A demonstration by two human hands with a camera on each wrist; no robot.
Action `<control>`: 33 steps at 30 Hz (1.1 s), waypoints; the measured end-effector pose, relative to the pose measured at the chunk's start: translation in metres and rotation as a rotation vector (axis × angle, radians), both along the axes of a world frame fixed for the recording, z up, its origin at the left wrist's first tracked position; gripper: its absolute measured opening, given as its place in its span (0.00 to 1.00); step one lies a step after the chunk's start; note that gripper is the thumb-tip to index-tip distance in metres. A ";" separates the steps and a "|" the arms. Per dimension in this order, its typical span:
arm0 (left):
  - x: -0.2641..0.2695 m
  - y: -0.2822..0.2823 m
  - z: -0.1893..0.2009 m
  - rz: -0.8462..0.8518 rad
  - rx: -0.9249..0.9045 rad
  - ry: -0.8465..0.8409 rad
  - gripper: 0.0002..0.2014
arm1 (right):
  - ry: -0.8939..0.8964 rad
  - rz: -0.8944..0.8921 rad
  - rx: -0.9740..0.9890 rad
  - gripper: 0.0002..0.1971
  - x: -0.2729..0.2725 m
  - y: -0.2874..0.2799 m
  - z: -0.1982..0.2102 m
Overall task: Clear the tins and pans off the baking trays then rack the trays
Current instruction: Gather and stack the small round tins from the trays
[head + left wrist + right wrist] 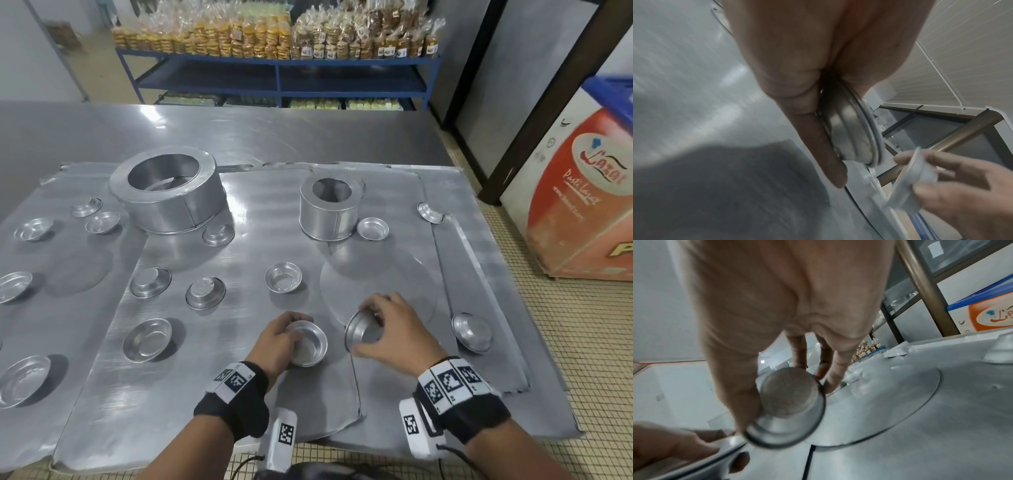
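Flat metal baking trays [239, 192] cover the steel table, with several small round tins scattered on them. My left hand [277, 337] grips one small tin [308, 344] by its rim just above the tray; from the left wrist that tin [844, 136] shows edge-on under my fingers. My right hand [387, 329] pinches a second small tin [363, 330], tilted on its side with its mouth toward me; the right wrist view shows this tin [789, 407] between thumb and fingers. A large round pan [168, 193] and a smaller one [329, 210] stand at the back.
A thin round metal disc [394, 277] lies on the tray just beyond my right hand. A small tin [472, 332] sits near the right tray edge. Blue shelves [277, 78] of bagged baked goods stand behind the table, and an orange-and-white box [582, 192] stands on the floor at right.
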State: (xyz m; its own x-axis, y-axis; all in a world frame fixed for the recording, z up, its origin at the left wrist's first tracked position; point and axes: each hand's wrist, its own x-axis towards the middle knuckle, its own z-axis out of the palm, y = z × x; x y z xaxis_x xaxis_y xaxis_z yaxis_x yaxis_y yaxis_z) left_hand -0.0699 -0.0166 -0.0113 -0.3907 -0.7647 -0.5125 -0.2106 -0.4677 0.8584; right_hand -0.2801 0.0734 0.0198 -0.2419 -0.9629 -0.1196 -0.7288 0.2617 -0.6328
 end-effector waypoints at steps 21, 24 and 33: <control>-0.057 0.021 0.005 -0.198 0.041 0.122 0.22 | -0.420 0.027 0.002 0.42 -0.026 0.038 -0.017; -0.062 0.023 0.003 -0.226 0.033 0.100 0.22 | -0.204 -0.130 0.013 0.39 -0.064 0.041 -0.012; -0.078 0.028 0.002 -0.266 0.028 0.072 0.23 | 0.215 -0.172 0.314 0.45 -0.153 0.055 -0.011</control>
